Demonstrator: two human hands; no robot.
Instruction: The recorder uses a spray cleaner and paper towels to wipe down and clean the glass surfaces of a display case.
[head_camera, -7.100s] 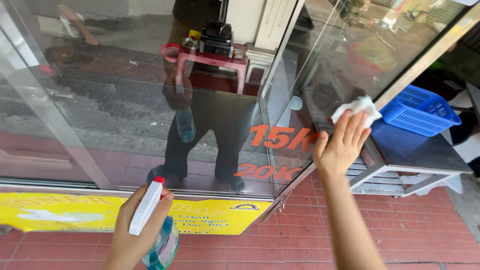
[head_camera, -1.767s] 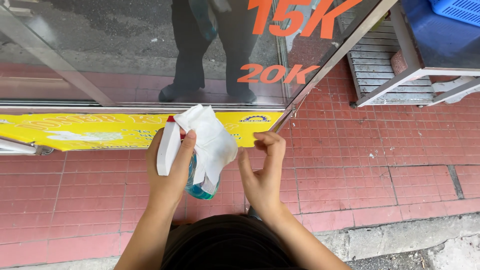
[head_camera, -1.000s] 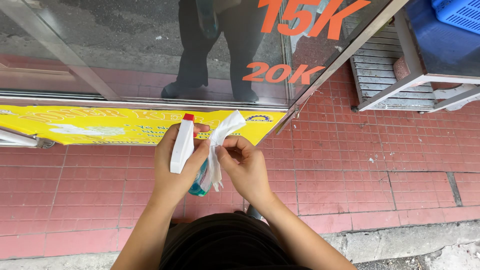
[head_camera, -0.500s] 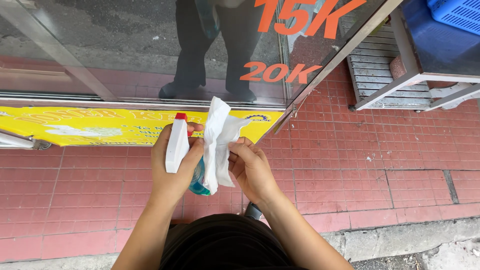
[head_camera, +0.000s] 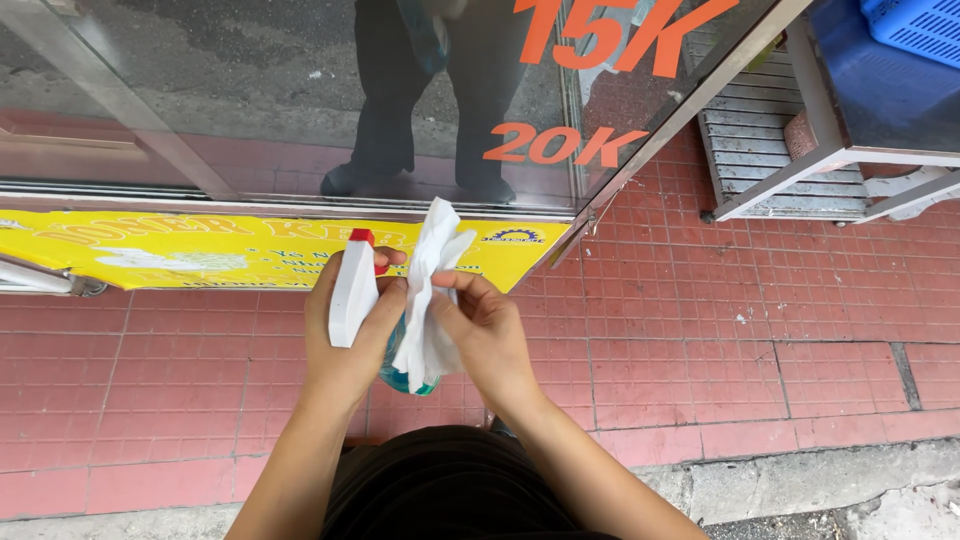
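White and crumpled, a soft paper cloth (head_camera: 428, 290) stands upright between the person's two hands, in front of the yellow printed banner (head_camera: 200, 255) that runs along the foot of the glass shopfront (head_camera: 300, 90). The left hand (head_camera: 350, 335) is wrapped around a spray bottle with a white trigger head, a red nozzle tip and a teal lower body (head_camera: 355, 300); its fingers are curled about the bottle's neck, and the thumb side also presses on the near edge of the cloth. The bottle sits just left of the cloth, touching it, with the teal body peeking out below the cloth's lower folds. The right hand (head_camera: 485, 330) is just right of the cloth, its thumb and fingertips pinching the cloth's upper part while the rest of the fingers are bent inward.

Both hands hover over the red brick-tile pavement (head_camera: 700, 340), below the banner. Behind the banner the glass reflects a standing person's dark legs, and orange lettering is stuck on it, up and to the right of the cloth. Far to the right of the banner stands a grey metal-framed desk (head_camera: 800, 175) with a blue plastic basket (head_camera: 920, 30) on it. At the bottom edge, the person's dark hair (head_camera: 450, 490) fills the view between the forearms.
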